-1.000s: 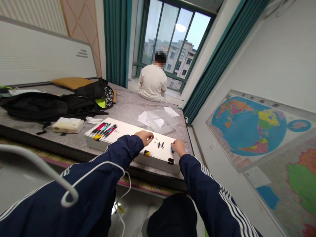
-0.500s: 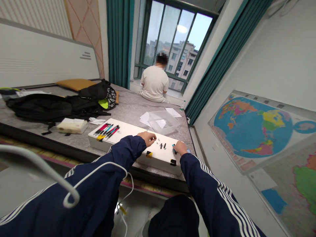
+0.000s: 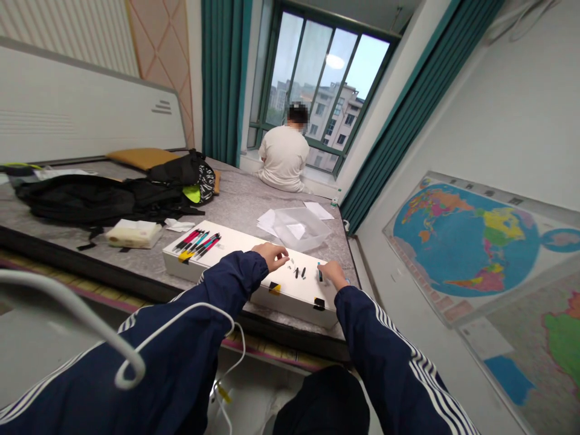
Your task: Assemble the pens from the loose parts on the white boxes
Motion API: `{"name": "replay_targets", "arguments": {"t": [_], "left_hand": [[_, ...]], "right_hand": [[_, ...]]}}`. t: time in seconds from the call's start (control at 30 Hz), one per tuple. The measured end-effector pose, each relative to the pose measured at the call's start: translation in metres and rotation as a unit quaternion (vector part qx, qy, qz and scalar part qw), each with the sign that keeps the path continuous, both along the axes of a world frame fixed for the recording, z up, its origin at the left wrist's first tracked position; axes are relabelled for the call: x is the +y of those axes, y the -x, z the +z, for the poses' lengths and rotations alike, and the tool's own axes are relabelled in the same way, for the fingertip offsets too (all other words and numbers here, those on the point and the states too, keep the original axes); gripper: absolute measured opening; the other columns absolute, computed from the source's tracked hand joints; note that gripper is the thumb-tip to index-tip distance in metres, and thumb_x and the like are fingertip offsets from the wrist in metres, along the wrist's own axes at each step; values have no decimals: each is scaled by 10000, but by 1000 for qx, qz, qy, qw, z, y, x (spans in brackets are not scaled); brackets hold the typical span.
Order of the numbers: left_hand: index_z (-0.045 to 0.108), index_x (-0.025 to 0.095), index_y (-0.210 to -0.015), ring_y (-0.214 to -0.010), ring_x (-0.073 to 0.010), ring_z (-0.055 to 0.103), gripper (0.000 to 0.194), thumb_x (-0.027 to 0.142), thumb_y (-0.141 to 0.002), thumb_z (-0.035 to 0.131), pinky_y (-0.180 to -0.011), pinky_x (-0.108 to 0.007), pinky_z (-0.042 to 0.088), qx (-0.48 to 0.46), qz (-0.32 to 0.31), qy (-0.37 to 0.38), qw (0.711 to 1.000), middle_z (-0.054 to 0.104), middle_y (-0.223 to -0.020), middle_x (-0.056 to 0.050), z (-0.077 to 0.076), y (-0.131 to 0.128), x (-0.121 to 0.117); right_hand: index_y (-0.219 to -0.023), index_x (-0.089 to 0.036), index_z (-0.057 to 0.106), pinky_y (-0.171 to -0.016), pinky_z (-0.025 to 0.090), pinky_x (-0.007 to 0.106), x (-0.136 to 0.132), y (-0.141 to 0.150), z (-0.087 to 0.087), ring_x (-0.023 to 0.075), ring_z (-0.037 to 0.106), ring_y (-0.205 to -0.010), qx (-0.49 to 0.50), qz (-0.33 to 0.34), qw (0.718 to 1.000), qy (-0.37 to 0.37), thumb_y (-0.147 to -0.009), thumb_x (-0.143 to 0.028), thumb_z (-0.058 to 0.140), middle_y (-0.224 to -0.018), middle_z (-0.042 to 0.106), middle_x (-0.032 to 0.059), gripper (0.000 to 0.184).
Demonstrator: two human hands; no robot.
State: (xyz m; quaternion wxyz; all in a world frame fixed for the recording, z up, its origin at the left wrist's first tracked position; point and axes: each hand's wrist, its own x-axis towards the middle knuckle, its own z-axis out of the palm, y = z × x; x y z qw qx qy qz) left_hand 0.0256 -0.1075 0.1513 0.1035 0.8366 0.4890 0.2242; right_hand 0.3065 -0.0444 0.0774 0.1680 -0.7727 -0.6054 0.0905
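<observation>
My left hand [image 3: 272, 256] is over the white box [image 3: 247, 243], palm down, fingers bent and apart. I see nothing held in it. Beside its fingertips lie small light-coloured bits [image 3: 291, 263], too small to name. Two short black pen parts [image 3: 297, 273] are a little further right. My right hand [image 3: 334, 275] is low over the box's right end, its fingers closed on a small black-and-teal pen part [image 3: 320, 275]. A row of pens [image 3: 197, 243], red, teal and black, lies on the left end of the box.
A clear plastic bin [image 3: 312, 232] and white papers [image 3: 267, 222] lie behind the box. A tissue pack [image 3: 135, 234] and black backpack [image 3: 81, 196] are at left. A white cable [image 3: 190, 305] crosses my left sleeve. Another person [image 3: 284, 157] sits by the window, facing away.
My right hand has shifted slightly right, and more of the black-and-teal pen part shows at its fingertips. My left hand stays almost still. The whole view has tilted slightly.
</observation>
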Motion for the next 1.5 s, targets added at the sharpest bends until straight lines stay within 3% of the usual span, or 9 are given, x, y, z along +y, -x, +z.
{"name": "replay_targets", "arguments": {"t": [0.17,0.3,0.4,0.67,0.8,0.97,1.1,1.23,1.5], "left_hand": [[346,281,-1381,-740,-167,650,779,523,-703,645,-753,-276,467,-67,-16,57,996,695,-982,-6,-18,-8,8],[509,200,-1258,-615,-129,634,567,502,-781,561,-682,-260,496,-170,4,143,975,695,-964,-50,-45,-13,22],[594,170,-1150,-652,-138,647,466,468,-794,558,-641,-255,508,-223,9,206,953,700,-922,-72,-57,-13,30],[434,197,-1266,-706,-164,678,551,217,-750,628,-486,-197,501,-327,61,316,888,676,-959,-85,-48,-16,23],[563,166,-1091,-702,-175,680,364,240,-744,645,-476,-191,500,-281,90,282,913,683,-874,-71,-52,-1,28],[516,191,-1141,-692,-157,677,406,246,-756,632,-514,-199,513,-249,141,248,926,698,-916,-62,-53,31,32],[363,261,-1282,-706,-137,672,615,145,-729,607,-620,-219,531,-206,161,169,950,716,-921,-20,-52,51,29],[453,253,-1189,-702,-140,672,502,135,-717,578,-668,-243,535,-180,95,156,967,719,-910,-8,-57,60,24],[541,190,-836,-574,-164,661,198,303,-698,625,-615,-258,499,-190,2,153,970,705,-673,-10,-64,59,24]], "right_hand": [[-784,-100,690,-467,387,206,-3,25,13,126,544,-531,135,80,987,-18,-760,-417,542,-640,636,59,350],[-830,-127,686,-477,381,186,-19,55,21,101,515,-550,230,161,958,-49,-762,-479,526,-657,613,19,393],[-779,-117,684,-459,364,190,-29,74,26,96,485,-520,342,230,909,-60,-718,-464,591,-606,581,12,365],[-786,-128,683,-459,388,188,-36,107,20,84,483,-493,398,269,876,-44,-726,-455,603,-635,622,21,342],[-882,-124,678,-482,426,191,-22,104,13,105,558,-551,325,243,912,-58,-797,-462,512,-727,664,57,385],[-878,-93,665,-541,435,208,1,69,8,129,602,-597,165,155,971,-81,-846,-330,428,-762,681,94,336],[-731,-117,678,-619,412,215,8,17,22,142,599,-665,88,177,979,-52,-756,-229,559,-722,679,64,165],[-737,-102,690,-590,393,219,7,-19,36,130,581,-579,25,193,981,3,-760,-194,555,-647,669,62,165],[-836,-152,722,-649,397,212,-14,7,19,144,606,-694,-82,300,949,57,-735,-215,610,-787,700,54,163]]}}
